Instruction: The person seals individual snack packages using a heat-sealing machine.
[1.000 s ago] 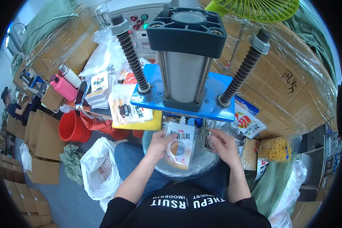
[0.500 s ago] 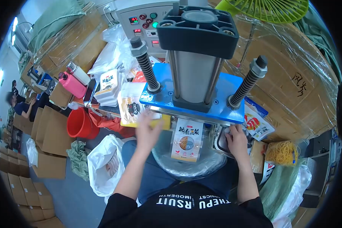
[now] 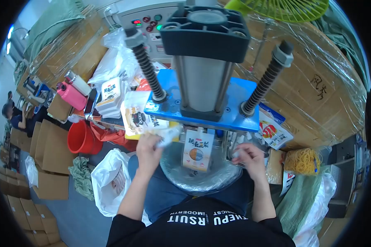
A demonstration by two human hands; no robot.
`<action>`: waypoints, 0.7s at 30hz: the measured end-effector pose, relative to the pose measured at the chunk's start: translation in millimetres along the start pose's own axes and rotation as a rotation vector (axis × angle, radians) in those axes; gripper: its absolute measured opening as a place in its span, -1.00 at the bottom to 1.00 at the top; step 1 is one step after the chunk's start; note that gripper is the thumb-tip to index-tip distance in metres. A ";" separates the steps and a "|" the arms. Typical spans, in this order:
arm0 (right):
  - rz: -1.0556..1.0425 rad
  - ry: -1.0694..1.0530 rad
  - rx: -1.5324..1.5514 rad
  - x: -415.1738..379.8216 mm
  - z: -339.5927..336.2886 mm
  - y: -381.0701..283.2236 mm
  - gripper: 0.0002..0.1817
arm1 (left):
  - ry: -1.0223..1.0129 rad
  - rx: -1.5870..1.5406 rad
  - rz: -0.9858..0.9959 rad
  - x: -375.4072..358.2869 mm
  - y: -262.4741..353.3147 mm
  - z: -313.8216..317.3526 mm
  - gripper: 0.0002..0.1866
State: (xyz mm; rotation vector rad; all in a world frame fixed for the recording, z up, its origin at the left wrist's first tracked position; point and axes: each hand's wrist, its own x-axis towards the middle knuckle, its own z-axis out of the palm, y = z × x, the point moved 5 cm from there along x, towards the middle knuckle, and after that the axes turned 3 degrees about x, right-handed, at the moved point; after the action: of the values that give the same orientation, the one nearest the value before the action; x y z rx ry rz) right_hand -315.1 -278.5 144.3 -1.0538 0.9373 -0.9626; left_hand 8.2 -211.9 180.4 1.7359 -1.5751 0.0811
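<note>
My left hand point(image 3: 148, 151) is closed on a white pouch point(image 3: 169, 136), smeared by motion, just left of the press. Below the blue plate point(image 3: 165, 108) of the press hangs a printed pouch point(image 3: 197, 153), its top edge at the metal jaw. Between the fingertips of my right hand point(image 3: 251, 158) is a small white plastic piece point(image 3: 235, 155); its exact kind is too small to tell. Just behind that hand, a metal tray point(image 3: 231, 144) contains small white pieces. A pile of printed pouches point(image 3: 136, 113) lies left of the press on something yellow.
The press cylinder point(image 3: 202, 82) and two spring posts rise in front of me. At left are a red bucket point(image 3: 83, 138), a pink bottle point(image 3: 71, 95) and a white bag point(image 3: 109, 181). Rubber bands point(image 3: 303, 161) and a large carton point(image 3: 313, 99) are on the right. Two people sit far left.
My left hand has drawn slightly back and now grips a white pouch. My right hand has come away from the tray with a small white piece. The view has shifted a little.
</note>
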 end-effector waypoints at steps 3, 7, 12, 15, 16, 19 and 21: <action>-0.015 -0.211 -0.324 -5.4 34.0 -15.2 -0.82 | -0.120 -0.152 0.054 -12.2 47.9 6.1 -0.79; -0.352 -0.421 -0.619 2.9 76.3 -56.0 -0.81 | -0.454 -0.312 -0.037 -20.4 71.9 24.5 -0.85; -0.189 -0.288 -0.400 -2.4 73.7 -13.8 -0.76 | -0.798 -1.021 -0.685 -68.2 64.2 54.8 -0.83; -0.046 -0.186 -0.233 -0.7 65.5 6.2 -0.70 | -0.790 -1.098 -0.731 -75.6 54.5 70.8 -0.79; -0.062 -0.137 -0.165 -1.0 62.4 5.5 -0.68 | -0.739 -1.140 -0.764 -74.5 49.9 76.5 -0.78; -0.015 -0.129 -0.241 2.6 43.3 -7.1 -0.68 | -0.568 -1.196 -0.966 -51.8 32.5 89.5 -0.80; -0.035 -0.095 -0.318 3.5 22.8 -12.2 -0.76 | -0.522 -1.246 -0.972 -37.3 26.1 100.2 -0.79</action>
State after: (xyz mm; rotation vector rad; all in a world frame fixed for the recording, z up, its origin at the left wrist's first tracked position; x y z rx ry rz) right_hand -294.8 -278.5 160.7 -1.3754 1.0168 -0.7995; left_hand -66.9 -236.5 103.8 1.2517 -0.5540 -1.5582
